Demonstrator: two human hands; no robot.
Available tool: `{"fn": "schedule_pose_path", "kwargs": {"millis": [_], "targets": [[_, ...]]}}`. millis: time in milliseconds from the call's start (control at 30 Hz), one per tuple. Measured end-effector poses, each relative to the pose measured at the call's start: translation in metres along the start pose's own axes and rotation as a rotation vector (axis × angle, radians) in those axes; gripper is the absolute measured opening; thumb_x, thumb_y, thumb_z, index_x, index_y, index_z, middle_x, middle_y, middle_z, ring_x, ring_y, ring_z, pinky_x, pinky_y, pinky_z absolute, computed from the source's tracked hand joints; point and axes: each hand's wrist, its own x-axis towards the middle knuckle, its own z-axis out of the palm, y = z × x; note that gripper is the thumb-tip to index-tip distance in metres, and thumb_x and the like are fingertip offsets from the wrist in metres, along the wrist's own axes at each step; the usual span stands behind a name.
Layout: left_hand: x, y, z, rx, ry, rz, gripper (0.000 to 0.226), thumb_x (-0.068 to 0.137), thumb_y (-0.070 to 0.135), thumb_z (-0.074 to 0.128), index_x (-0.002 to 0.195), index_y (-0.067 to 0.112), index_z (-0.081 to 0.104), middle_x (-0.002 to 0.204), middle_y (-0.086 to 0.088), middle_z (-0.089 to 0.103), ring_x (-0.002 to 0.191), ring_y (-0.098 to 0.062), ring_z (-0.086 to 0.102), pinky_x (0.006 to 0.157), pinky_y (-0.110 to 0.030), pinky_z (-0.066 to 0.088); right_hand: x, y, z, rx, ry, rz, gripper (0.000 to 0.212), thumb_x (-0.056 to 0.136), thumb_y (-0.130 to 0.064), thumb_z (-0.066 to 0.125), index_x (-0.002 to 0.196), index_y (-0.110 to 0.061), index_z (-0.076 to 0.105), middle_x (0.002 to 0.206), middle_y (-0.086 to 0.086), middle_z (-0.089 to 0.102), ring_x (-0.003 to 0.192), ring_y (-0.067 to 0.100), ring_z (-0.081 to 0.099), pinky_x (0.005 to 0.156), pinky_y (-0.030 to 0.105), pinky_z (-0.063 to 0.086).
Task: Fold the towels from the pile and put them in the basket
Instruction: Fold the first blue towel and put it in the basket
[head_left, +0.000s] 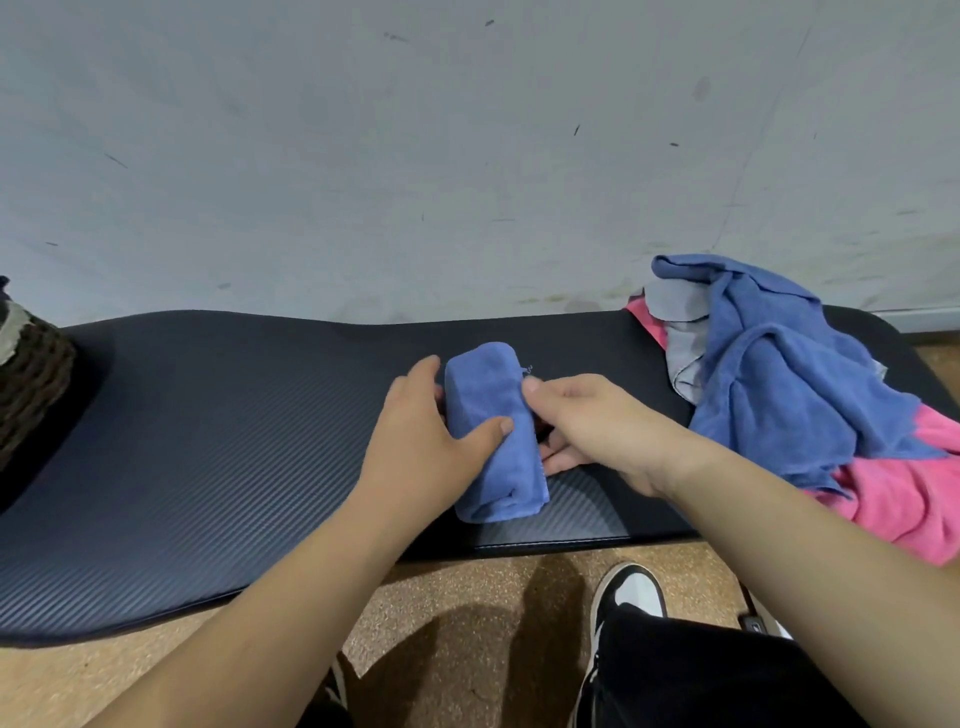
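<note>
A folded blue towel (493, 431) lies as a narrow bundle in the middle of the black mat (208, 441). My left hand (421, 441) grips its left side, thumb across the top. My right hand (582, 421) holds its right side, thumb at the upper edge and fingers tucked under the towel. The pile of unfolded towels (779, 374), blue, grey and pink, sits at the right end of the mat. The dark woven basket (31, 384) stands at the far left edge, only partly in view.
A pale wall (467, 156) rises directly behind the mat. In front of the mat is brown cork-like floor (467, 597), with my black trouser leg and a black-and-white shoe (628, 597) below my right arm.
</note>
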Motion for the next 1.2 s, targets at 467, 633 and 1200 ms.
{"fn": "schedule_pose_path", "kwargs": {"millis": [467,633,1200], "targets": [[-0.012,0.022,-0.035,-0.558,-0.154,0.047,0.052,0.087,0.007,0.079,0.129,0.033,0.061,0.115,0.012,0.074,0.1,-0.01,0.075,0.086,-0.037,0.064,-0.005,-0.009,-0.005,0.443,-0.197,-0.122,0.052,0.094,-0.037,0.066,0.134,-0.005,0.063,0.13,0.014,0.072,0.124,0.028,0.067,0.109,0.045,0.05],[-0.025,0.014,-0.067,-0.45,-0.158,0.146,0.056,0.087,0.004,0.077,0.132,0.034,0.061,0.114,0.016,0.075,0.102,-0.006,0.074,0.083,-0.025,0.061,-0.012,-0.023,0.007,0.445,-0.28,-0.114,0.049,0.089,-0.028,0.073,0.131,-0.004,0.065,0.129,0.021,0.07,0.12,0.036,0.067,0.108,0.051,0.051],[-0.08,-0.088,-0.221,-0.457,0.143,-0.159,0.065,0.068,0.018,0.093,0.124,0.026,0.061,0.113,0.003,0.073,0.091,-0.005,0.074,0.076,-0.023,0.062,-0.021,-0.124,0.199,0.597,-0.094,-0.034,0.023,0.102,-0.012,0.062,0.124,-0.006,0.065,0.11,0.013,0.079,0.102,0.03,0.077,0.098,0.052,0.057]]}}
